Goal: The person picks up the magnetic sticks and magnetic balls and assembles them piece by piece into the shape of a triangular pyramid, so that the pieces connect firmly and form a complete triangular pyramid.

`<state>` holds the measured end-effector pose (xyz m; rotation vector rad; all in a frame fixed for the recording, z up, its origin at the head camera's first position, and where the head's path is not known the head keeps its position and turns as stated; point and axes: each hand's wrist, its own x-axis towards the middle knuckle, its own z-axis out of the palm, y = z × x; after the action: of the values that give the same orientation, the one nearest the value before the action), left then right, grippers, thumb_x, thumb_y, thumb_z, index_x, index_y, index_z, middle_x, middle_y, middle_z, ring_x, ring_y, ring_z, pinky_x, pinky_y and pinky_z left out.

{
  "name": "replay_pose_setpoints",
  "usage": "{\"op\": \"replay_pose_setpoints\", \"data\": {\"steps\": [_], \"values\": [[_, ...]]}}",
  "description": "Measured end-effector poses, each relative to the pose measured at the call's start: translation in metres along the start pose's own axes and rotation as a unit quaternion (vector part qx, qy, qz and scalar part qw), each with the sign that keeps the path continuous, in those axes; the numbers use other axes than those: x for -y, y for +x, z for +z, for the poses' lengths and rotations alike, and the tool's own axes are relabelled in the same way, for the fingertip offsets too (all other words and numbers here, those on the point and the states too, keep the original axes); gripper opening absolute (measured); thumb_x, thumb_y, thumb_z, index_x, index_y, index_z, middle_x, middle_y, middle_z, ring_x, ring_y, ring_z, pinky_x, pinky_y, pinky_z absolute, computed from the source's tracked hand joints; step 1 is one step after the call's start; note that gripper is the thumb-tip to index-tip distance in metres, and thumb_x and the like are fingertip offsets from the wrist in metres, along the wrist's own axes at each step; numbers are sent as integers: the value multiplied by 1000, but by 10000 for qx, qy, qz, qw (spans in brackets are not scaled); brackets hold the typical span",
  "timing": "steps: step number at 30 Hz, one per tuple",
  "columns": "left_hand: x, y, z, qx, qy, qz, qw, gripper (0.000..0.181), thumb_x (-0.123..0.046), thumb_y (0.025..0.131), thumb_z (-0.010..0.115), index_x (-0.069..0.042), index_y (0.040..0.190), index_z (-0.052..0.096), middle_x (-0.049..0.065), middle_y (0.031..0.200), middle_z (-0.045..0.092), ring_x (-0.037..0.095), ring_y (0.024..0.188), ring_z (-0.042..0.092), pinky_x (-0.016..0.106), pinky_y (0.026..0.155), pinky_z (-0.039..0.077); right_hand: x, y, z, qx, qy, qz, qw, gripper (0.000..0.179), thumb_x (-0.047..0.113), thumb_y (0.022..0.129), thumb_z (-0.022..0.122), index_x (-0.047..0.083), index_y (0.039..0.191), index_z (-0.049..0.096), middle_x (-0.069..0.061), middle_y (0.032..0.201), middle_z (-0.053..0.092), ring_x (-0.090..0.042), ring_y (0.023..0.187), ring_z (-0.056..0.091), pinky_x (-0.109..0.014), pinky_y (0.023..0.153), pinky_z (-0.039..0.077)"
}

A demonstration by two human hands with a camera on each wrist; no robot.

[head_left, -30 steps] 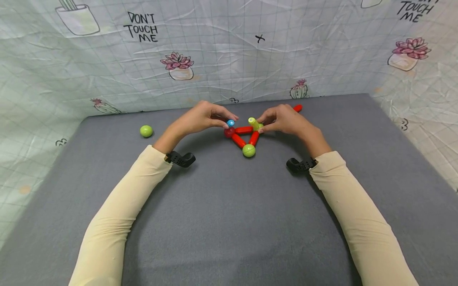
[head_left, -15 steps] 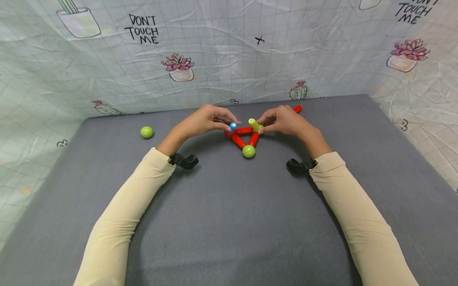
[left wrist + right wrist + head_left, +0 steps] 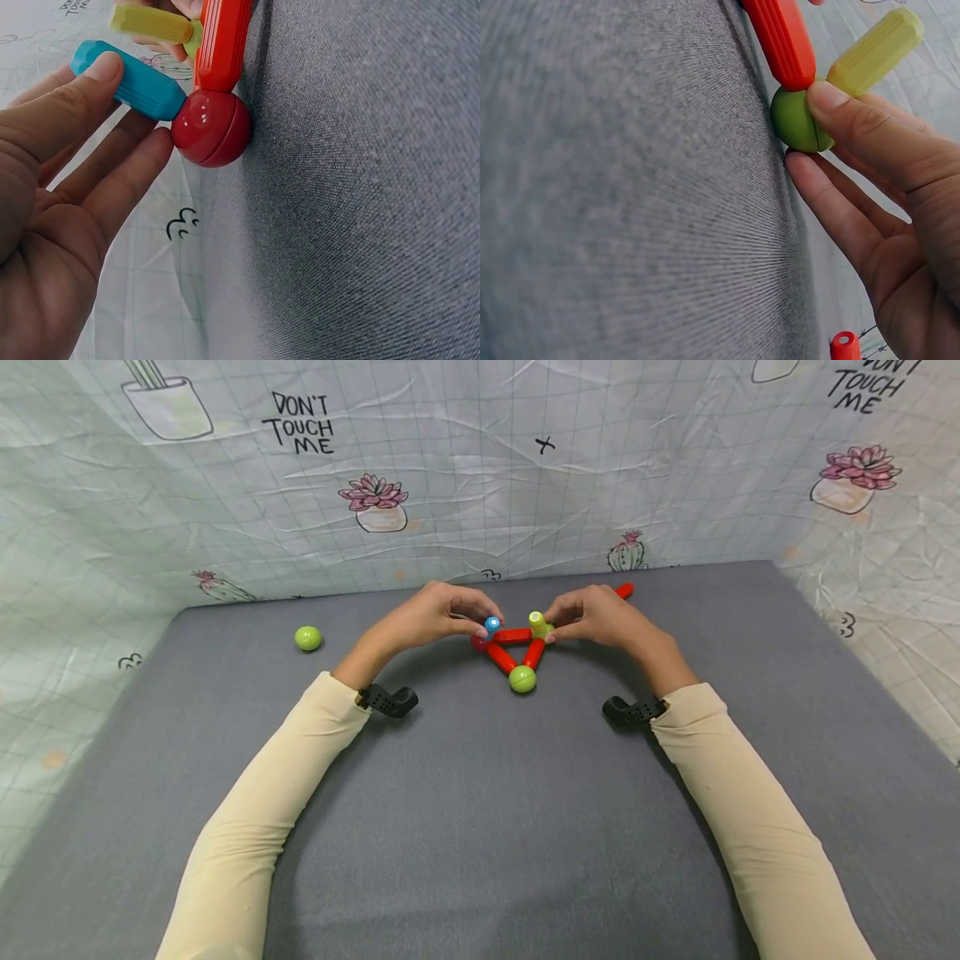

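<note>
Three red rods (image 3: 513, 636) and three balls form a flat triangle on the table. My left hand (image 3: 438, 614) pinches a blue rod (image 3: 142, 82) between thumb and fingers; its lower end meets the dark red ball (image 3: 212, 129), and a fingertip touches that ball. At the other back corner, my right hand (image 3: 600, 614) grips a green ball (image 3: 799, 120) with thumb and fingers. A yellow-green rod (image 3: 876, 52) stands up from that ball, leaning. The near corner is a light green ball (image 3: 522, 679), which neither hand touches.
A loose green ball (image 3: 307, 638) lies on the grey table (image 3: 480, 827) at the left. Behind my right hand lies another red rod (image 3: 624, 590), partly hidden. A printed cloth (image 3: 480, 485) hangs along the table's back edge.
My left hand has moved slightly right and nearer with the blue rod, lowering it onto the dark red ball. The yellow-green rod has shifted slightly right; my right hand still grips the green ball.
</note>
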<state>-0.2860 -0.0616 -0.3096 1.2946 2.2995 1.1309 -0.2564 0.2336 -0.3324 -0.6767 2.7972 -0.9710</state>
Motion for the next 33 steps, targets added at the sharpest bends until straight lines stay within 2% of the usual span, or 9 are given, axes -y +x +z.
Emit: {"op": "replay_pose_setpoints", "data": {"steps": [9,13,16,20,25,28,33], "values": [[-3,0,2,-71,115,-40,9999,28,-7,92,76,-5,119,73,8,118,74,15,109,70,33,92,56,0,0,1,-35,-19,-115,9999,23,13,84,85,10,106,79,-6,103,78,-21,97,73,-32,81,57],[-1,-2,1,-39,-122,-196,9997,39,-3,88,79,-3,125,70,9,124,71,19,114,68,34,97,55,0,1,1,-15,3,-129,9999,23,12,84,85,8,105,79,-7,103,78,-22,96,73,-32,80,57],[3,-4,-1,30,-280,-428,9987,44,2,85,80,-1,128,68,11,127,69,23,117,67,35,98,55,1,1,1,11,16,-111,9999,23,12,84,85,8,106,79,-8,103,77,-22,96,73,-31,80,57],[12,-5,-4,175,-131,-759,9969,41,1,85,80,-2,125,71,11,126,70,24,115,69,33,95,56,2,0,0,20,-48,-76,10000,25,13,84,85,7,108,78,-8,105,77,-23,97,72,-32,79,58],[25,-2,-4,301,-30,-933,9952,38,-4,85,82,-3,122,74,11,123,72,23,114,70,32,94,57,3,0,0,22,-84,-10,10000,28,11,84,85,7,110,78,-9,107,77,-23,98,72,-36,81,58],[30,1,-1,275,-109,-987,9947,38,-5,83,83,-3,120,75,11,120,73,21,112,70,31,94,56,3,0,1,27,-73,27,10000,29,11,83,85,7,111,78,-8,107,77,-23,98,72,-36,81,58],[32,7,3,61,-174,-1100,9938,35,-4,80,86,-2,114,77,10,114,75,18,107,71,30,90,57,4,-1,0,1,-79,31,10000,28,11,83,86,8,110,79,-7,106,77,-21,98,72,-36,81,58]]}}
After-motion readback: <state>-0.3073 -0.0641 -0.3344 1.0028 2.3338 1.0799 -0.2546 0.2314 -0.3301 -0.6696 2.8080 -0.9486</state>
